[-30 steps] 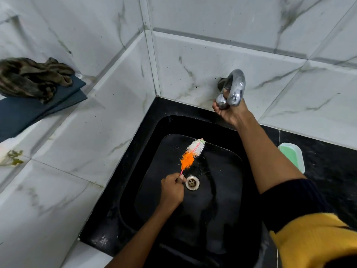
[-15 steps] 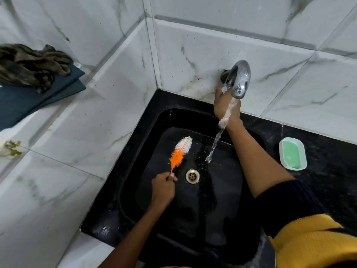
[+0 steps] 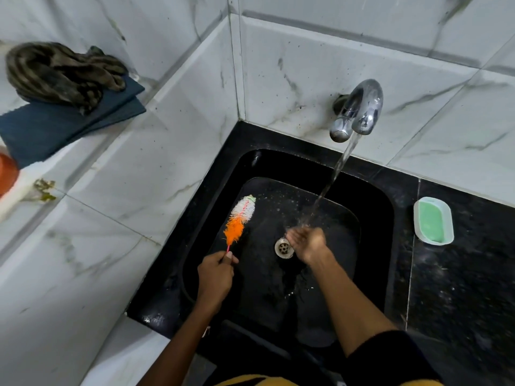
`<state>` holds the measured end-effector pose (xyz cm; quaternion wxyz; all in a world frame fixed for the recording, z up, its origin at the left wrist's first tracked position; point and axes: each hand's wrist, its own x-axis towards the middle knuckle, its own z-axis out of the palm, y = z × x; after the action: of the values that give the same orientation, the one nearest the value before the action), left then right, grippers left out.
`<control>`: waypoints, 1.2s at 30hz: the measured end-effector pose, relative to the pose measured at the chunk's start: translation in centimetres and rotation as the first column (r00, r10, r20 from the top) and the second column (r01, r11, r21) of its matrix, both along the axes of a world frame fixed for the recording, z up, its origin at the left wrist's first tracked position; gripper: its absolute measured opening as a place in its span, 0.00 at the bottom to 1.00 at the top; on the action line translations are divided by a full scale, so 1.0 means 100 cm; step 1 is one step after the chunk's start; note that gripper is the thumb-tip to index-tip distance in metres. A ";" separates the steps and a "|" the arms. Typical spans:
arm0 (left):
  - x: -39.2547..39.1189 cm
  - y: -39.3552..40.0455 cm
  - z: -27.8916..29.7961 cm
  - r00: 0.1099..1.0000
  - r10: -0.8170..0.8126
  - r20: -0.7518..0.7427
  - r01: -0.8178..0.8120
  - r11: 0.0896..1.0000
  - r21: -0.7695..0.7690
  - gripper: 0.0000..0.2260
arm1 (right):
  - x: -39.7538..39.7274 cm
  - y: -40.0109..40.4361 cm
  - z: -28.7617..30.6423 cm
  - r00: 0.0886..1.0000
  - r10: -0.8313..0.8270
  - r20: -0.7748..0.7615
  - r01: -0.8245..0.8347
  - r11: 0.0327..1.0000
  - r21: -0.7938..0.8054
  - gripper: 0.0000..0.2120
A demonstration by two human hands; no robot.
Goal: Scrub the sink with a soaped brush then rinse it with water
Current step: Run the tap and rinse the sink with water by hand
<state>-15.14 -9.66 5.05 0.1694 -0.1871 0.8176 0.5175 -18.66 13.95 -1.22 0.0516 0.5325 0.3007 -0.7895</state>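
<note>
A black sink (image 3: 373,215) sits in a tiled corner, with a metal drain (image 3: 283,247) in its floor. My left hand (image 3: 216,274) is closed around the thin handle of an orange and white bottle brush (image 3: 239,220), whose bristles point up over the left side of the basin. A chrome tap (image 3: 359,111) on the back wall runs, and the stream of water (image 3: 333,179) falls onto my right hand (image 3: 308,242). That hand is held palm up beside the drain, fingers apart, with nothing in it.
A white dish with green soap (image 3: 432,220) lies on the black counter (image 3: 459,288) to the right of the sink. On the left marble ledge rest a folded dark blue cloth (image 3: 64,132) and a crumpled striped cloth (image 3: 61,73). An orange object (image 3: 7,174) shows at the left edge.
My right hand let go of the tap, which now runs, and dropped down into the basin under the stream. My left hand with the brush shifted slightly to the left.
</note>
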 end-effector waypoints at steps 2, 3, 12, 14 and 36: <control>0.001 -0.004 0.001 1.000 -0.003 0.003 0.003 1.000 -0.003 0.15 | -0.001 -0.002 -0.001 0.995 -0.096 0.005 0.096 0.994 -0.057 0.20; 0.002 -0.006 0.000 1.000 -0.006 0.006 0.006 1.000 -0.005 0.15 | -0.005 -0.001 0.002 0.992 -0.129 0.010 0.130 0.988 -0.081 0.22; 0.008 -0.006 -0.002 1.000 -0.005 0.029 0.005 1.000 0.006 0.15 | -0.040 0.016 0.043 0.966 -0.240 -0.094 0.217 0.953 -0.210 0.27; 0.008 -0.005 -0.001 0.999 -0.011 0.031 0.011 1.000 0.008 0.16 | -0.044 0.017 0.046 0.948 -0.297 -0.112 0.259 0.927 -0.272 0.27; 0.010 -0.002 -0.003 0.999 -0.007 0.047 0.006 1.000 0.025 0.16 | -0.056 -0.007 0.062 0.938 -0.305 -0.163 0.297 0.952 -0.070 0.13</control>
<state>-14.17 -9.91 4.80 0.1925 -0.1944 0.8076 0.5224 -24.26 13.28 4.97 -0.0842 0.5010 0.2016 -0.8374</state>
